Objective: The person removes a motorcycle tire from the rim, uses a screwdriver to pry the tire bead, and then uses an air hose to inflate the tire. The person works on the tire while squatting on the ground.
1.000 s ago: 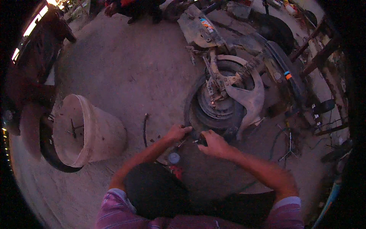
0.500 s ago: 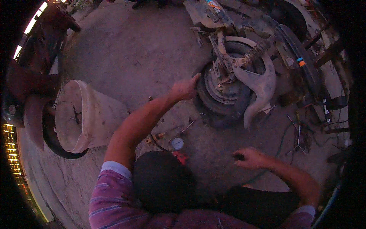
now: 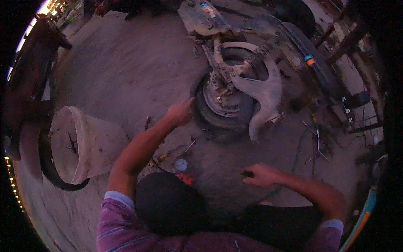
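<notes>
On the dirt ground in front of me lies a wheel with a black tire [image 3: 201, 101], attached to a dusty arm with a spring and a pale curved mudguard [image 3: 270, 90]. At the tire's left edge is my left hand [image 3: 180, 112], closed against the rubber; its fingertips are partly hidden. My right hand [image 3: 262, 174] hovers above my dark-clothed leg, fingers curled round a dark hollow. Whether something small sits in it cannot be made out. Between my arms, a round white-faced pressure gauge [image 3: 181, 164] with a hose and brass fitting [image 3: 158, 160] lies beside a red part [image 3: 185, 179].
A pale bucket [image 3: 100, 145] lies on its side at left, against another tire [image 3: 63, 178]. A Y-shaped wrench [image 3: 317, 147] rests at right near a thin hose. Dark vehicle parts [image 3: 323, 75] stand at the far right, and a rusty metal body [image 3: 33, 67] at the far left.
The whole view has shifted, so the wheel and ground things sit farther left. My left hand stays at the tire's edge, and my right hand keeps its curled pose.
</notes>
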A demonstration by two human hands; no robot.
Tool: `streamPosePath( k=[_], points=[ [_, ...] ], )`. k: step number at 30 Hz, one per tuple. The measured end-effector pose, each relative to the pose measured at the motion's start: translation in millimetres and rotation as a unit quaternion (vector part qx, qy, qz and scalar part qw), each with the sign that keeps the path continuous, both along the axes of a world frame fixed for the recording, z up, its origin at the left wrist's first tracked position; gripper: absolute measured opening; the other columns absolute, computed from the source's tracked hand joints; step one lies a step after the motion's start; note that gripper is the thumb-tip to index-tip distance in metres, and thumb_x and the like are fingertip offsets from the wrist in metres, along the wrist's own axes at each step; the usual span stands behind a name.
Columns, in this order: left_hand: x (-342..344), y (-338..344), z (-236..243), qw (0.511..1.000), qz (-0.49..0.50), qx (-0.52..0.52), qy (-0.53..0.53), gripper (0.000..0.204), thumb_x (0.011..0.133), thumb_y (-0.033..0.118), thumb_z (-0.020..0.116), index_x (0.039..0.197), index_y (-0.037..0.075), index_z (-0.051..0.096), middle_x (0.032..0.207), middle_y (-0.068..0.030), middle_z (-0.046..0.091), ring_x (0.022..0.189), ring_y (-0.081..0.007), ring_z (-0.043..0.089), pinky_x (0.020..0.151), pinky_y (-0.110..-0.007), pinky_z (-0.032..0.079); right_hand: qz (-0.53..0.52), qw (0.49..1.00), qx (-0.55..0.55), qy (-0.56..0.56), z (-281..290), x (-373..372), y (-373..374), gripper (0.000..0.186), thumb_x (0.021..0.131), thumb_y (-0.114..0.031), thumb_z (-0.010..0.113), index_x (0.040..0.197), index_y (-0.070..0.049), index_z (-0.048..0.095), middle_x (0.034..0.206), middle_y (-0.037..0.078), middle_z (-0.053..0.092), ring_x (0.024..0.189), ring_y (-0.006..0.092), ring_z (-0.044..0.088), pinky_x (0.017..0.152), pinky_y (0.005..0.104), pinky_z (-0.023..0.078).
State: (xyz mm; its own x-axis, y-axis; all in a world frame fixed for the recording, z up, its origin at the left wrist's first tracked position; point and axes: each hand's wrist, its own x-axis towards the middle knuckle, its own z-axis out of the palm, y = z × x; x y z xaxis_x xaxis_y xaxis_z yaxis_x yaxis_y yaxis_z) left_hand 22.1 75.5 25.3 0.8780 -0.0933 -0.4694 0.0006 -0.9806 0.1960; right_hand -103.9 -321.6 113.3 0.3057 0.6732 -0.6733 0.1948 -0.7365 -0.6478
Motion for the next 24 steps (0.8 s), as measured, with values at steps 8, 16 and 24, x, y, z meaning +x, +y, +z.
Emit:
streamPosePath(
  k=[8,16,24],
  points=[
    [27,16,73,0.999,-0.046,-0.014,-0.017,0.071,0.090,0.040,0.063,0.151,0.015,0.037,0.122,-0.0233,0.066,0.112,-0.0419,0.064,0.091,-0.051,0.051,0.034,0.998,0.041,-0.042,-14,6,8,0.047,0.095,-0.034,0.061,0.130,-0.003,0.060,0.119,0.020,0.067,0.106,0.0353,0.066,0.093,0.0488,0.052],
    [108,7,146,0.994,-0.020,0.074,-0.076,0.068,0.093,0.032,0.057,0.153,0.015,0.033,0.122,-0.0247,0.066,0.114,-0.0425,0.064,0.094,-0.052,0.051,0.027,0.999,0.024,-0.002,-19,4,3,0.046,0.099,-0.039,0.057,0.130,-0.004,0.061,0.114,0.018,0.070,0.100,0.0320,0.068,0.086,0.0473,0.054],
    [69,5,18,0.990,-0.112,0.007,-0.090,0.071,0.091,0.029,0.063,0.153,0.015,0.031,0.118,-0.0242,0.067,0.111,-0.0418,0.065,0.092,-0.053,0.053,0.023,0.999,0.047,-0.013,-29,-3,-10,0.046,0.099,-0.040,0.057,0.129,-0.006,0.062,0.113,0.018,0.070,0.099,0.0347,0.068,0.086,0.0474,0.055]
  ],
)
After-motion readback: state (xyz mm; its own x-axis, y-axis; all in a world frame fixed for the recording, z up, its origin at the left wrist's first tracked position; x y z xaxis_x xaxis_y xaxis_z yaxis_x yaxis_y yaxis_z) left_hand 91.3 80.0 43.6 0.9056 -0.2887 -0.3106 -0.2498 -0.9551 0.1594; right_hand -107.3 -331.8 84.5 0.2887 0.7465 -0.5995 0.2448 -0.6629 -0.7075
